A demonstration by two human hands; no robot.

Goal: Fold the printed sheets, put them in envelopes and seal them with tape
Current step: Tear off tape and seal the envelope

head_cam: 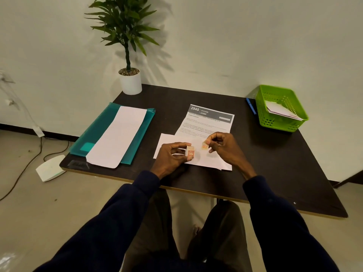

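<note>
Sealing step, seemingly. Gripping one tape roll [190, 152] in the left hand [170, 156], pinching its free end [205, 146] with the right hand [222, 146], just above one envelope [206, 160]. Next, likely: tearing off a strip, pressing it over the flap. Just beyond the hands, one printed sheet [208, 122]; well left, a second envelope [117, 136].
</note>
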